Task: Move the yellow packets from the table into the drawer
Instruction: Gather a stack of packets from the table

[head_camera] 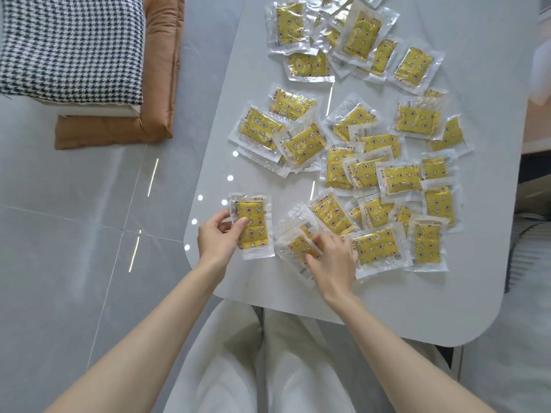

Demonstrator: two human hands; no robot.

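Table (387,302): white, glossy, with rounded near corners; near edge crosses just above the lap, left edge slants away toward the upper middle.
Open room on the table: bare strip along the near edge and round the near-right corner; narrower bare band along the left edge, beside the left hand.
Floor (74,234): pale grey tiles, open to the left of the table.
Brown cushion (161,84): lies on the floor at upper left, apart from the table edge, under houndstooth fabric (71,46).
White trousers (253,368): fill the lower middle, partly tucked beneath the near table edge.
Yellow packets (417,119): spread over the table in clear wrappers, many overlapping; long axes point every way; denser heap at the far end, looser field at middle and right.
Held packet (256,222): sits over the near-left corner of the table, apart from the rest; long axis points away from the body, printed face up.
Left hand (219,238): pinches the held packet at its left long edge, thumb on the yellow face, fingers at the wrapper's rim; narrow grip.
Small stack (293,244): lies just right of the held packet, askew to the table edge.
Right hand (331,263): rests on the small stack, fingers bent down over the top packet; pinching or merely pressing cannot be told.
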